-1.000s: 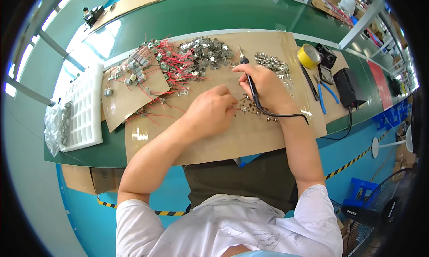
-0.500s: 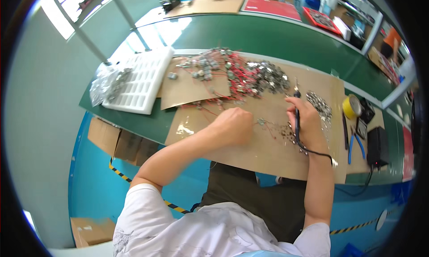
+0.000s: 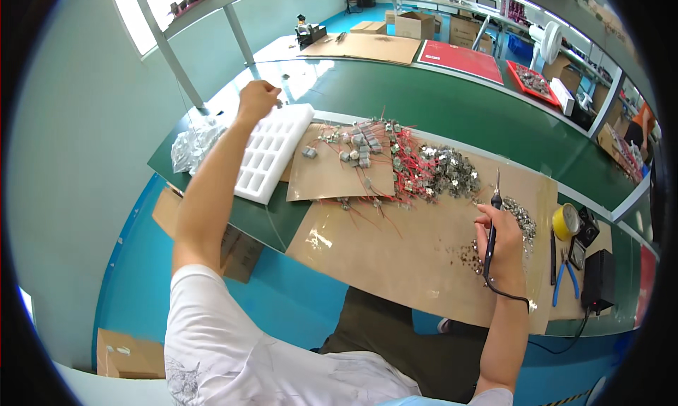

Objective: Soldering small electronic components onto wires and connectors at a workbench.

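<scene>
My left hand (image 3: pixel 258 100) is stretched out over the far end of a white compartment tray (image 3: pixel 294 139), fingers pinched together; a small dark thing shows at the fingertips, too small to name. My right hand (image 3: pixel 506 245) grips a soldering iron (image 3: pixel 493 221) like a pen, its metal tip pointing away from me. Near that hand lie a spread of tiny dark bits (image 3: pixel 469 256) and a pile of small shiny metal parts (image 3: pixel 521 219). Farther off, small grey motors (image 3: pixel 364 143) rest on a cardboard sheet (image 3: pixel 332 183), beside a heap of metal parts with red wires (image 3: pixel 413 169).
A crumpled silver bag (image 3: pixel 194 148) sits left of the tray. At the right are a yellow tape roll (image 3: pixel 566 222), blue-handled pliers (image 3: pixel 565 279) and a black power box (image 3: pixel 599 282), with cable. A metal post (image 3: pixel 239 35) rises at the far left.
My left hand has gone from the middle of the brown mat to the tray's far end. A small part with red wires has left the mat. The view has shifted; my right hand keeps the soldering iron.
</scene>
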Demonstrator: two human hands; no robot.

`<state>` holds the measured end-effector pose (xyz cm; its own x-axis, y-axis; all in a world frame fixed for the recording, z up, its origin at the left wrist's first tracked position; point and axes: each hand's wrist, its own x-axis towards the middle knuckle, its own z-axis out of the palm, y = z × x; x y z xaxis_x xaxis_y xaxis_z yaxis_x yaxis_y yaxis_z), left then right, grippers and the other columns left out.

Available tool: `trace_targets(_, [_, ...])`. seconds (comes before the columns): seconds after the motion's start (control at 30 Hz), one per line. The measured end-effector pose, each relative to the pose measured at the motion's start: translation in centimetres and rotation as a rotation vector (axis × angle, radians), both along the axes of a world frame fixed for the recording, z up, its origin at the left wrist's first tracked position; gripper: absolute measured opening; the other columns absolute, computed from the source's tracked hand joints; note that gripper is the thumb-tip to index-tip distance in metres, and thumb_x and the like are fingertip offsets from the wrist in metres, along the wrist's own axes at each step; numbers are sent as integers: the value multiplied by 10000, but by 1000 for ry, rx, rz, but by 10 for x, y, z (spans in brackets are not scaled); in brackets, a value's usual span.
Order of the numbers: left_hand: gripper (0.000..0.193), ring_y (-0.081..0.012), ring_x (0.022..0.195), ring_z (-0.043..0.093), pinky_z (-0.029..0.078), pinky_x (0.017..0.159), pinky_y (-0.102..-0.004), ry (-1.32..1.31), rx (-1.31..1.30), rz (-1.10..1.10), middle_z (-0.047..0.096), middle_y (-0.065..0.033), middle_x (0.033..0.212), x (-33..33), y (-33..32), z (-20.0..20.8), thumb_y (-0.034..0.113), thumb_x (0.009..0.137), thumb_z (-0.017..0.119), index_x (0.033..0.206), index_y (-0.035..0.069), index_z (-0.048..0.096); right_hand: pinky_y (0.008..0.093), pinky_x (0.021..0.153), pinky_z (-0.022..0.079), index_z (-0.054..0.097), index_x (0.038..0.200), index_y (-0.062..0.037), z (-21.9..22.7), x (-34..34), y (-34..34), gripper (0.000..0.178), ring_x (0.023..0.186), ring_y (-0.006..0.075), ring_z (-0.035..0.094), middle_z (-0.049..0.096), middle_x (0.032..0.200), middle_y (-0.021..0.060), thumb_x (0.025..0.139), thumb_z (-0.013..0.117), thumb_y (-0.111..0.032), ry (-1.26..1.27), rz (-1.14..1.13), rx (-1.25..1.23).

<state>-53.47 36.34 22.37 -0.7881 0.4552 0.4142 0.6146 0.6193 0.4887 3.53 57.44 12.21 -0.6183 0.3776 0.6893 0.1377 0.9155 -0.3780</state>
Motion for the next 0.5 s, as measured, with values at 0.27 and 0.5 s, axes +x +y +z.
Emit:
trace_targets(0.27, [322,-324,1056,755,561,996,-411,96,-246,269,811,-115,1115,-114,-21,-31,392,951,753,1026,99,863,373,717,585,688,1222,-67,8,-3,-6,449,807,278,712,694,894,128,819,746,121,-26,-34,-22])
trace_targets(0.5, [319,-291,999,764,574,954,-392,-15,-219,205,818,-107,1096,-120,-16,-44,354,959,746,1118,96,846,370,702,573,690,1208,-56,5,-7,-4,439,800,273,713,687,887,127,809,757,115,-73,-26,-1])
